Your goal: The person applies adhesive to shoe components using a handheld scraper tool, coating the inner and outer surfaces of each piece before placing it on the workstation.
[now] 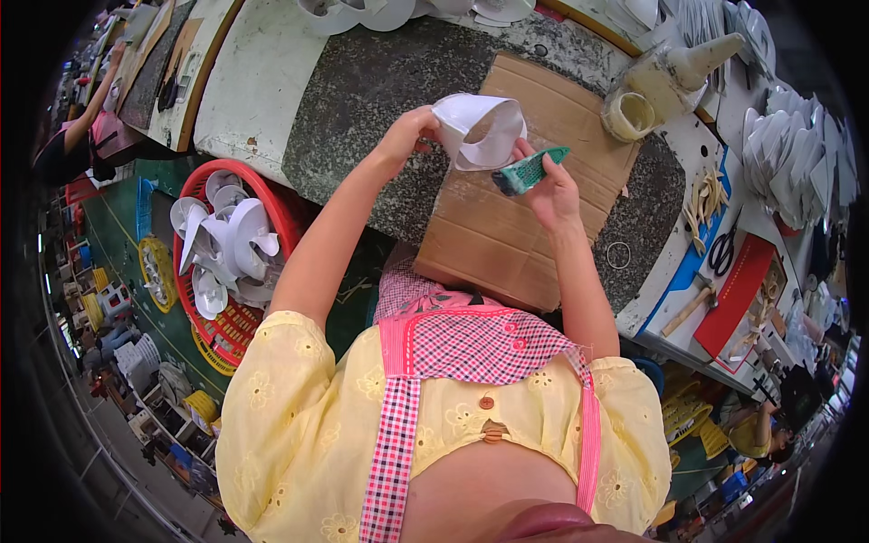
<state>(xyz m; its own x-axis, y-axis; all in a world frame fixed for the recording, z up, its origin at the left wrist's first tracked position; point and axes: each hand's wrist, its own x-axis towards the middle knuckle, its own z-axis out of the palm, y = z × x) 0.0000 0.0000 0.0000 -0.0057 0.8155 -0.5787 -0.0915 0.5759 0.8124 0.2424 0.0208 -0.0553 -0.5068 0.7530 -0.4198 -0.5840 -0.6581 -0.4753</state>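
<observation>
My left hand (409,138) is closed on the left end of a white sheet-like piece (466,145), which curves round into an open loop above the cardboard. In my right hand (554,195) is a green textured tool (532,169) with a dark lower end; its exact kind does not show clearly. The thumb and fingers wrap round it. The tool is close to the right side of the white piece, and right fingertips are near that edge; whether they touch it I cannot tell. Beneath both hands lies a flat brown cardboard sheet (534,231).
To the left stands a red basket (294,213) of curled white pieces (240,240). A cloudy bottle (670,77) and a jar (629,116) stand at the far right of the cardboard. Scissors (721,253), a hammer (688,310) and stacked white pieces (787,158) lie rightward.
</observation>
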